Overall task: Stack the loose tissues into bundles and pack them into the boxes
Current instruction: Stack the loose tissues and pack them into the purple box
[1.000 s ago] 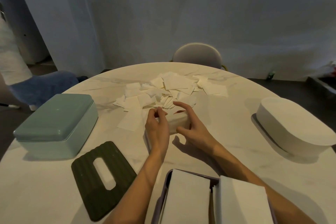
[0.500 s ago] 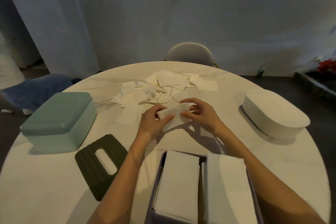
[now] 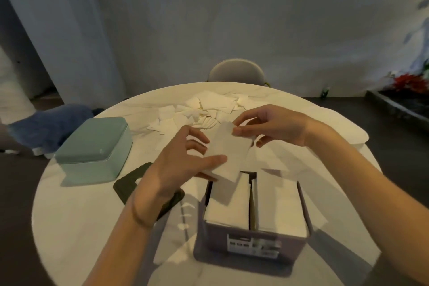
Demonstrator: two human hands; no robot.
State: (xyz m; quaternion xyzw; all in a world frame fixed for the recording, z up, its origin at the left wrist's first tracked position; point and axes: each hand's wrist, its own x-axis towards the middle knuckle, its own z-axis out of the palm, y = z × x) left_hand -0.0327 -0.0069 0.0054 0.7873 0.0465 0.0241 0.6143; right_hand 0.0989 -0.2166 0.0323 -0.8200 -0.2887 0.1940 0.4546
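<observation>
My left hand [image 3: 183, 165] pinches the near end of the tissue bundle [image 3: 226, 153], thumb on top, fingers [image 3: 197, 144] spread along its side, while my right hand [image 3: 274, 129] nips the far corner between thumb and fingertips. Big change here: half a second ago this bundle was low over the table [image 3: 92, 216] beside the loose tissues [image 3: 209, 109]; now it's lifted and swung back toward me, hovering just above the far end of the purple box [image 3: 253, 246], over the left of the two white stacks already inside. That tells me the squaring-up is done and we're into packing. Next up, I'd judge, is lowering it flat onto that left stack. Plenty of loose sheets remain beyond. The teal box [image 3: 92, 146] sits closed to the left, the dark slotted lid [image 3: 130, 183] beside it.
</observation>
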